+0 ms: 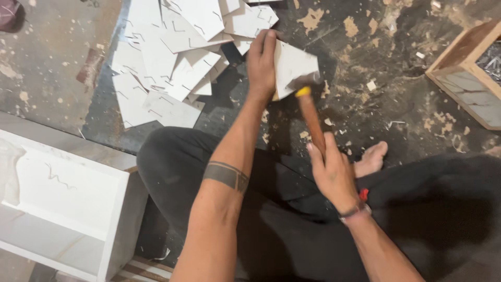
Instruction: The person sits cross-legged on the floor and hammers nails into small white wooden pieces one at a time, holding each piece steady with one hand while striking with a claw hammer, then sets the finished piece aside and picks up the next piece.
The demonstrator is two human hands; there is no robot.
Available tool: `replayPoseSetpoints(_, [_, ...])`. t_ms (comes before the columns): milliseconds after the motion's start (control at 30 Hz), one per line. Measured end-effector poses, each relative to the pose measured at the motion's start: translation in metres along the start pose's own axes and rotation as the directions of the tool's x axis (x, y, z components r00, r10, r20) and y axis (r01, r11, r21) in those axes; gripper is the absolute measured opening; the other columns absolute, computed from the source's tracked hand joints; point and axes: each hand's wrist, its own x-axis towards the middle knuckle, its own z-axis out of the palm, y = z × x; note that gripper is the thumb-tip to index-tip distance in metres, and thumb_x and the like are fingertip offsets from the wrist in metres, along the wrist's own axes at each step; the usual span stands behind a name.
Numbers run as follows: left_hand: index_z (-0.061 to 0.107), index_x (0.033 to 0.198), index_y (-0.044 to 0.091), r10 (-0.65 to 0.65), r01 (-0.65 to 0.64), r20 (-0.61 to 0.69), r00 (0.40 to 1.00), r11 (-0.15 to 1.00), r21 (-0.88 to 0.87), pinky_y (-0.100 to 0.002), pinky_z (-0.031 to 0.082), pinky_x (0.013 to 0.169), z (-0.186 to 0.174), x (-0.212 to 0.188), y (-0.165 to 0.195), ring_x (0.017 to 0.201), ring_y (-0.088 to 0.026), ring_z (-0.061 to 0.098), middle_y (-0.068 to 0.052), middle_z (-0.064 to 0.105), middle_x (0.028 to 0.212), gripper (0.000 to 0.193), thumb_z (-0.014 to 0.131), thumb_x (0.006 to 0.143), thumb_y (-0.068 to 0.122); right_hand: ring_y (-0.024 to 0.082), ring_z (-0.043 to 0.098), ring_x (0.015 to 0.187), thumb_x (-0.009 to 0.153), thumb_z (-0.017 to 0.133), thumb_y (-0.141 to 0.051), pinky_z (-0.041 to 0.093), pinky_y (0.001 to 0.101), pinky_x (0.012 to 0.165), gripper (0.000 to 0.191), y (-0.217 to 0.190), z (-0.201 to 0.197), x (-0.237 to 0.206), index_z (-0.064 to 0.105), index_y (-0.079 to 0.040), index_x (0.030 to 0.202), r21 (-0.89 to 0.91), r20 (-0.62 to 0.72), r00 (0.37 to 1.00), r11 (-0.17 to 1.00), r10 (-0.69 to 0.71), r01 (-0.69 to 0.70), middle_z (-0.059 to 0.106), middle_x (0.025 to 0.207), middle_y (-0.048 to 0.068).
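I see my left hand (262, 62) in the upper middle of the frame, fingers clenched over the left edge of a white panel (295, 65) and pressing it down on the dark floor (365, 78). The panel lies just right of that hand, tilted, with its far corner pointing to the upper right.

My right hand (334, 175) sits lower, right of centre, fingers wrapped tight round the wooden handle of a hammer (312, 117). The handle runs up and slightly left from my fist; a yellow band marks its top, and the blurred dark head meets the lower edge of the panel. Whether the head actually touches the panel I cannot tell, because it is smeared.

To the upper left, a heap of white panels (172, 57) spreads across the floor, overlapping one another, each with small dark zigzag marks. The heap's right edge lies near my left hand.

In the lower left stands a white cabinet (68, 209), open at the front. At the right edge is a wooden box (464, 73) with metal bits inside. A bare foot (371, 159) shows just right of my right hand, above my dark trousers (271, 209). Pale chips litter the floor around the panel.
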Motion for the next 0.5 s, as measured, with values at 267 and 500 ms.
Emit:
replayPoseSetpoints(267, [0.068,0.118,0.005,0.017,-0.019,0.026,1.0,0.997,0.077,-0.04,0.051,0.092,-0.004,-0.002,0.009,0.104,-0.033,0.068,-0.016,0.072,0.11,0.04,0.048,0.108,0.039,0.03,0.046,0.058,0.104,0.059,-0.029,0.038,0.0409,0.054,0.032,0.005,-0.008,-0.013,0.056,0.0,0.118,0.613,0.039,0.961,0.753,0.273,-0.239,0.055,0.077,0.017])
replayPoseSetpoints(500, [0.067,0.118,0.004,-0.137,0.139,0.128,0.982,0.99,-0.003,-0.042,0.051,0.09,-0.008,-0.001,0.01,0.101,-0.036,0.067,-0.019,0.072,0.105,0.04,0.051,0.107,0.039,0.04,0.067,0.078,0.105,0.058,-0.033,0.049,0.0521,0.075,0.037,0.018,0.006,-0.01,0.056,-0.004,0.128,0.025,0.159,0.976,0.988,0.147,-0.153,0.07,0.08,0.017])
